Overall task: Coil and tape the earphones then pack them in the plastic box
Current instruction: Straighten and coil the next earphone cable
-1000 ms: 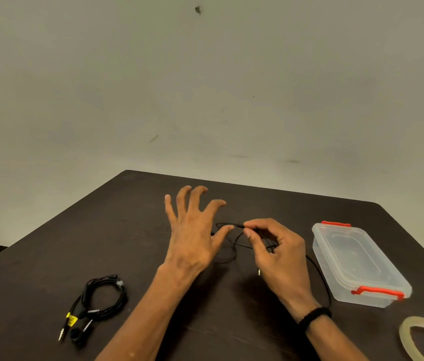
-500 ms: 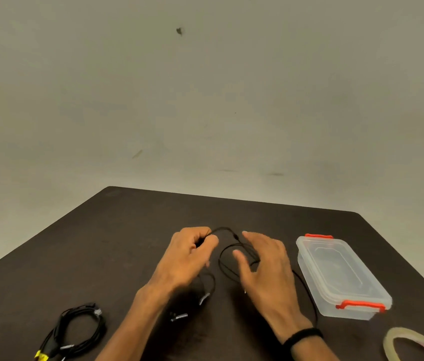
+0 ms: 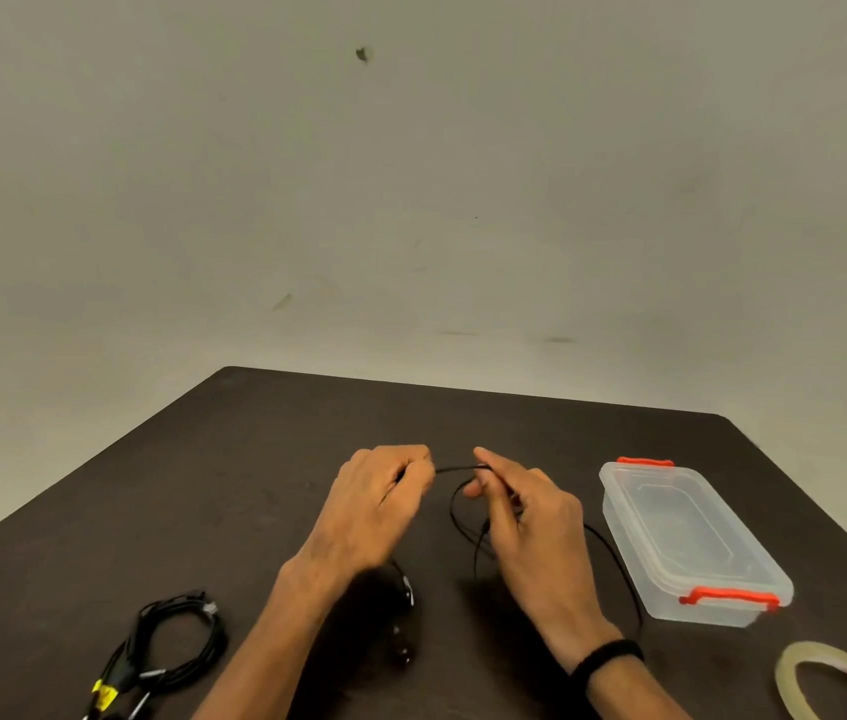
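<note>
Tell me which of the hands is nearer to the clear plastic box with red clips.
Right. The right hand is just beside the clear plastic box with red clips; the left hand is farther off, beyond the right one.

Dark table (image 3: 255,485), black cords, clear box (image 3: 681,537) with red clasps.

The earphones (image 3: 463,511) between the hands were thin and black. The plastic box at right was see-through, with a red-orange clasp at its near and far ends. At near left lay a black cable bundle (image 3: 171,641) with a yellow tag. The tape roll (image 3: 795,678) at near right was pale and translucent, the wristband (image 3: 605,657) black, the wall (image 3: 411,200) plain grey-beige with dark marks.
</note>
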The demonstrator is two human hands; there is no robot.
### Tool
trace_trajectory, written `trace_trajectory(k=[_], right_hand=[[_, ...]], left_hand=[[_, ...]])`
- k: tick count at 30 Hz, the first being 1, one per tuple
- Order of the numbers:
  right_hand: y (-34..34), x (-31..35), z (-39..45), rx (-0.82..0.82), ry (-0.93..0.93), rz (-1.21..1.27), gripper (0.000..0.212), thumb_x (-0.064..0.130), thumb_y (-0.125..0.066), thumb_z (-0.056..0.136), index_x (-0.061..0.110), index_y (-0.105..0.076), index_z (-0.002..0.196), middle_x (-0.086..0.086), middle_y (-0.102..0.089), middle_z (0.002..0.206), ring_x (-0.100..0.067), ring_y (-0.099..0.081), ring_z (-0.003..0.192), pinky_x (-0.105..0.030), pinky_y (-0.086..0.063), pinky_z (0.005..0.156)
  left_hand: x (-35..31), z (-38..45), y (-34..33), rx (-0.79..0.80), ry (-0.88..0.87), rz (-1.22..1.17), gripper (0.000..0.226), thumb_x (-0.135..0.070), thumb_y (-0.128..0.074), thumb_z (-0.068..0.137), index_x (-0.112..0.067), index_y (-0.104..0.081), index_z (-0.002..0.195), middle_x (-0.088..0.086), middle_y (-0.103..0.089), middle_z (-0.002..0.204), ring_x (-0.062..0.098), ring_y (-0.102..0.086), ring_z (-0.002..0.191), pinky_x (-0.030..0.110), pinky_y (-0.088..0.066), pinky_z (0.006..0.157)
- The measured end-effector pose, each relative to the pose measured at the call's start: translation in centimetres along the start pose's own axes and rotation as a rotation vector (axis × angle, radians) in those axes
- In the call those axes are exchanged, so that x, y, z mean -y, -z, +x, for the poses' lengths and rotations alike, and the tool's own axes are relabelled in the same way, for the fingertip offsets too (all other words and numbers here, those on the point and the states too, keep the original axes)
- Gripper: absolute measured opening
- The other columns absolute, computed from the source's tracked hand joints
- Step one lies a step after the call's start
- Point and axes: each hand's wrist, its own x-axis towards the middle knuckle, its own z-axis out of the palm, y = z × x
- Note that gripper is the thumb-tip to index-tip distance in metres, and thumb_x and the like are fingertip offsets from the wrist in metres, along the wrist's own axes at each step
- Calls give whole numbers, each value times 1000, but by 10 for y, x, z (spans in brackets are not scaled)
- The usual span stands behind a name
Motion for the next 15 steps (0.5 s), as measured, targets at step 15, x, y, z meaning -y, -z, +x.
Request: trace_trajectory(k=[15], right_hand=[[2,-20,13,-96,-416,448,12,20,-66,102,25,-77,102,2,-81,80,-13,-73,67,-26,-58,68]], left_hand=[[36,0,16,-408,227,639,51,-51,-57,99,-20,-51,59,-10,-49,47,16,-56,47,26,-41,51]])
